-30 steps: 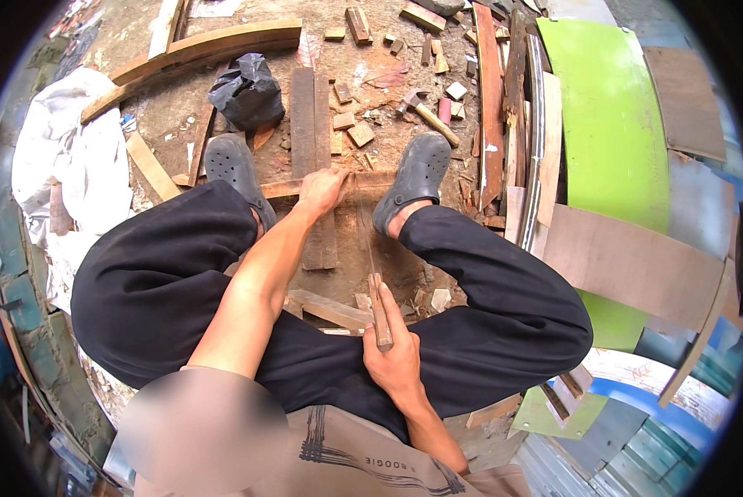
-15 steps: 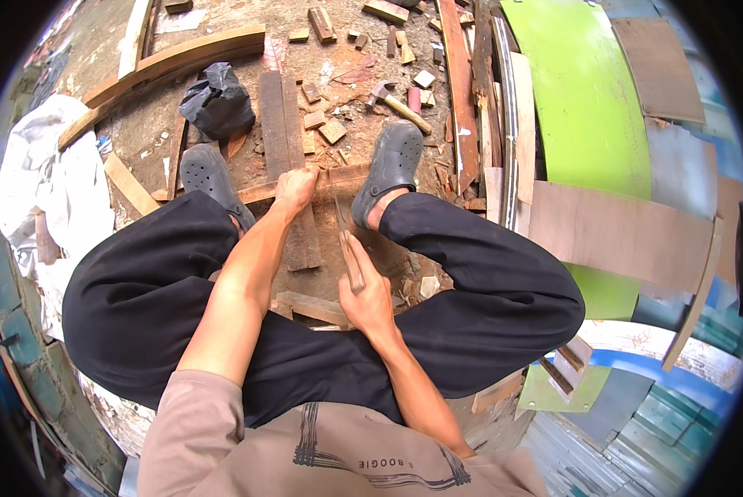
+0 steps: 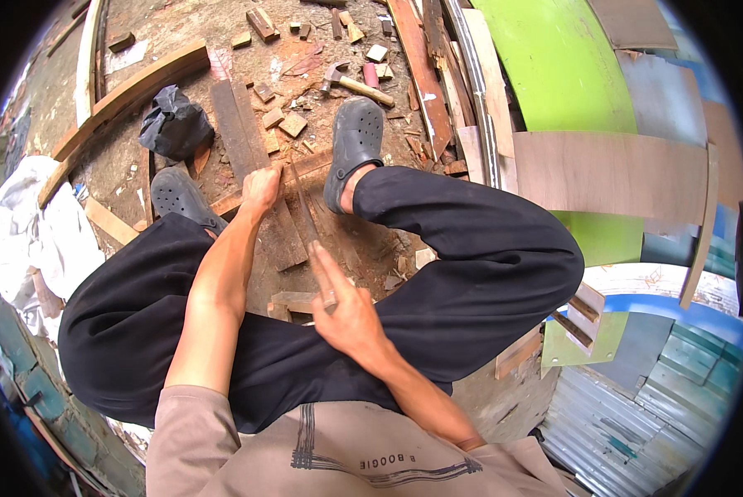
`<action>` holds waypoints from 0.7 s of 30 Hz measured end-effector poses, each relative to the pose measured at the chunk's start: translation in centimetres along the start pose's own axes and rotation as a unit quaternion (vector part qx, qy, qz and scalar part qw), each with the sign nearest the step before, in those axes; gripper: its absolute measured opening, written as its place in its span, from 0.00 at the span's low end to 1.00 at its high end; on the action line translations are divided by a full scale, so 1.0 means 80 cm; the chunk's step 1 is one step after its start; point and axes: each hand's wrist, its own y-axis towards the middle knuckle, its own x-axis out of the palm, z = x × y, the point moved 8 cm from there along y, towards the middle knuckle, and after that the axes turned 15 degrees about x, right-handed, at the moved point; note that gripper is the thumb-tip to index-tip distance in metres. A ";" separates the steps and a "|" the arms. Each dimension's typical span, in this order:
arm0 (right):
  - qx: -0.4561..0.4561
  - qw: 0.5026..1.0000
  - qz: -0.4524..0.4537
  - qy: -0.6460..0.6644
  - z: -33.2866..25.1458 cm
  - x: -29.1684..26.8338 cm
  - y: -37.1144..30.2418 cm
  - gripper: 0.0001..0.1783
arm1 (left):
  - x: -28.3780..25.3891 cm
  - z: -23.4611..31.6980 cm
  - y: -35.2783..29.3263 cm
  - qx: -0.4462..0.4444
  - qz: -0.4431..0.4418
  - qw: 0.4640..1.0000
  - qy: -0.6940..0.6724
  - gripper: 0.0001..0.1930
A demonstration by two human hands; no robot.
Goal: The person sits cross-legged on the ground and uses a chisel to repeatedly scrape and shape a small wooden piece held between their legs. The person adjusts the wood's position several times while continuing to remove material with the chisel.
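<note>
A narrow wooden strip (image 3: 315, 162) lies crosswise over a longer dark plank (image 3: 282, 242) on the ground between my feet. My left hand (image 3: 261, 187) is closed round the strip just left of the cut line. In my right hand (image 3: 348, 321) is the wooden handle of a handsaw (image 3: 306, 209), closer to my body. Its thin blade points away from me and meets the strip right beside my left fingers. Whether the teeth have entered the wood is too small to tell. My right shoe (image 3: 358, 137) stands by the strip's right end, the left shoe (image 3: 181, 199) near its left end.
A claw hammer (image 3: 363, 86) lies beyond my right foot among small wood offcuts (image 3: 292, 124). A black plastic bag (image 3: 175, 124) sits beyond my left foot. Long boards (image 3: 425, 74) and a lime-green panel (image 3: 566, 74) are at right. A white sack (image 3: 44, 240) lies at left.
My right hand has drawn the saw back toward my body, and more of the blade shows. My left hand keeps its hold on the strip. The whole view has shifted to the right.
</note>
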 end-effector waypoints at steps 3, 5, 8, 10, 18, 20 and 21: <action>0.049 0.999 -0.011 0.021 0.014 -0.016 0.028 0.42 | 0.002 -0.003 -0.002 -0.001 0.011 1.000 0.003 0.11; 0.111 0.993 -0.039 -0.010 0.025 0.003 0.071 0.42 | 0.000 -0.007 -0.003 0.002 0.027 1.000 0.004 0.10; 0.097 0.994 -0.005 -0.047 0.030 0.012 0.079 0.43 | -0.007 0.022 0.004 0.012 -0.038 0.999 0.018 0.09; 0.081 0.996 -0.029 -0.006 0.000 0.009 0.040 0.44 | -0.006 0.005 0.000 -0.001 -0.021 0.999 0.024 0.08; 0.125 0.989 -0.070 -0.044 -0.024 0.025 0.016 0.40 | -0.012 0.012 0.000 0.004 0.011 1.000 0.000 0.09; 0.096 0.994 -0.051 -0.003 -0.012 0.003 0.017 0.39 | -0.003 -0.005 -0.001 -0.004 0.022 1.000 0.007 0.09; 0.086 0.995 -0.042 0.019 -0.005 -0.012 0.017 0.39 | 0.000 -0.005 -0.002 -0.009 0.028 1.000 0.004 0.09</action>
